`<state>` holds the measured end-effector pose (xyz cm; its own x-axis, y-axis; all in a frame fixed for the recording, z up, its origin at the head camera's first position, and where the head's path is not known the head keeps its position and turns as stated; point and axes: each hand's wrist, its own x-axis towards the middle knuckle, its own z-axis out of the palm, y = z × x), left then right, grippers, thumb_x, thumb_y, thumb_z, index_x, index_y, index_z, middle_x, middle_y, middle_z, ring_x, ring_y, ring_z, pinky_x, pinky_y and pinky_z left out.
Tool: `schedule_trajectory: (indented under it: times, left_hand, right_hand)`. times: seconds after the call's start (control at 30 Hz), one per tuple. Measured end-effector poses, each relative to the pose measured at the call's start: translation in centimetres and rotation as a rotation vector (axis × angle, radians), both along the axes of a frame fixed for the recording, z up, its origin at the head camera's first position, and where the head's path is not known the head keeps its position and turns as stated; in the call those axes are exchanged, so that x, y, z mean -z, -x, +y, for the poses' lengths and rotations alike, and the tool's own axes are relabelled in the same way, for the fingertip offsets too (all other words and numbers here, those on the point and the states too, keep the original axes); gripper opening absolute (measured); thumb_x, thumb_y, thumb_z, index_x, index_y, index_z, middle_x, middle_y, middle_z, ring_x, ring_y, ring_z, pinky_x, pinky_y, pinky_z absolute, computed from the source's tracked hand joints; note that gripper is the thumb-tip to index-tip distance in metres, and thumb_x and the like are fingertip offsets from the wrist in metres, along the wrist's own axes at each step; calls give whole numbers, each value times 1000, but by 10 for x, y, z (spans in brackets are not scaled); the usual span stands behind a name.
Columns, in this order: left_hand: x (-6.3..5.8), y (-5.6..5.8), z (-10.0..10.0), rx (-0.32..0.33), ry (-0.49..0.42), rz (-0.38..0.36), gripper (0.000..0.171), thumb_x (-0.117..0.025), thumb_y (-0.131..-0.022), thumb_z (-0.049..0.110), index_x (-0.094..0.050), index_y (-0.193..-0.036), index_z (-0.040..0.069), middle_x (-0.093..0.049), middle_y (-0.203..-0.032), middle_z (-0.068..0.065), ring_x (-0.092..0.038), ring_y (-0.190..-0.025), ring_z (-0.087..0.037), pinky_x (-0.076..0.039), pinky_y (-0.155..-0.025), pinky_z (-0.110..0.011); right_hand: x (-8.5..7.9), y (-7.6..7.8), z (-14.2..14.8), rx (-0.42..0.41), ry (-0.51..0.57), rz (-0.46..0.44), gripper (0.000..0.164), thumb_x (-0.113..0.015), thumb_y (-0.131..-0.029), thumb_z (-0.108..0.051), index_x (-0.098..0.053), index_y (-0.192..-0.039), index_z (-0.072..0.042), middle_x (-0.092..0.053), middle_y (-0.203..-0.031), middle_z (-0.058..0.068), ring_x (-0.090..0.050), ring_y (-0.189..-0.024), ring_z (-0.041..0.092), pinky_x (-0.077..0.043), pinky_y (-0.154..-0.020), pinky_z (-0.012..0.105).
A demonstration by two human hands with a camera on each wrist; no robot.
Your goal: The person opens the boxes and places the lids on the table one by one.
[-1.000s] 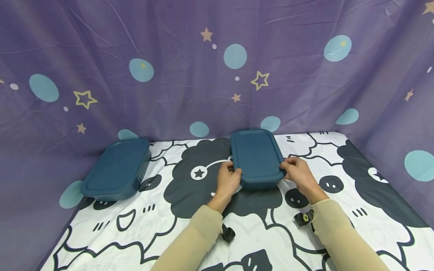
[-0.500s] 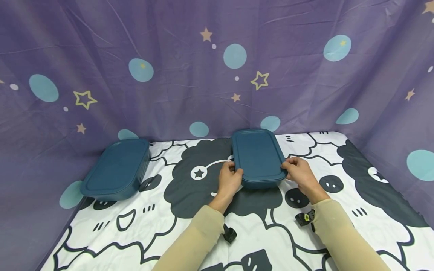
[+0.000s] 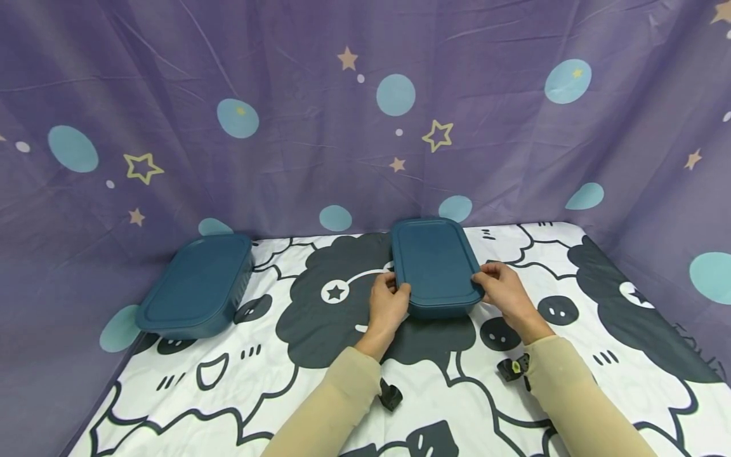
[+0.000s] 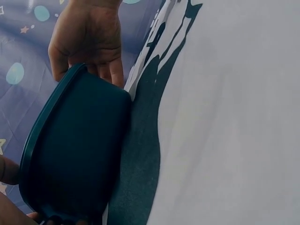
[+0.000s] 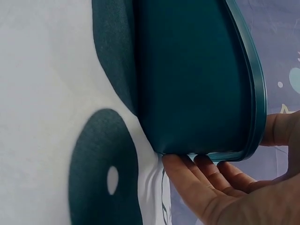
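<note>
A dark teal food storage container [image 3: 436, 263] with a fitted lid sits on the cloth in the head view, right of centre. My left hand [image 3: 387, 308] holds its left side near the front corner, thumb on the lid's rim. Across from it, my right hand [image 3: 502, 292] grips the right side, thumb over the rim. In the right wrist view, the fingers [image 5: 187, 185] of the right hand lie along the container's wall below the lid. The left wrist view shows the right hand [image 4: 89, 37] at the far end of the container, with parts of my left hand at the lower left.
A second teal lidded container [image 3: 197, 285] rests on the left side of the table. The cloth [image 3: 274, 393] is white with black cartoon sheep shapes. A purple curtain [image 3: 297, 158] with stars and dots hangs behind the table.
The container between my hands has shifted very slightly to the right, and my left hand has moved right with it. The second container has stayed put.
</note>
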<state>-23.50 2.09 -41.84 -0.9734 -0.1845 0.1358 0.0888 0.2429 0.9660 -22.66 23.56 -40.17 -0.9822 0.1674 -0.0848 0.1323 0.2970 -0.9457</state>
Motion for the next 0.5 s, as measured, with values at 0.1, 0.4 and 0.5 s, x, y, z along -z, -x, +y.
schedule_trajectory:
  times: [0.1,0.4,0.5]
  left_hand:
    - [-2,-1,1,3,-26,12,36,-59,-80,5,-59,-114,-5,-64,-103,-16,-61,-93,-26,-50,-82,-39]
    - [-1,-2,1,21,-78,12,38,-58,-80,4,-56,-117,-7,-62,-107,-18,-61,-96,-29,-50,-84,-39]
    - [-1,-2,1,27,-89,10,38,-58,-80,3,-56,-117,-7,-62,-107,-18,-61,-97,-29,-50,-84,-39]
  right_hand:
    - [1,0,0,5,-29,10,50,-51,-94,-18,-38,-133,10,-47,-118,23,-55,-96,24,-53,-74,25]
    - [1,2,-2,10,-79,4,51,-50,-95,-20,-37,-134,9,-47,-119,23,-55,-100,28,-53,-79,31]
    - [0,1,-2,8,-84,2,51,-50,-95,-21,-38,-134,8,-46,-120,23,-54,-101,29,-53,-80,34]
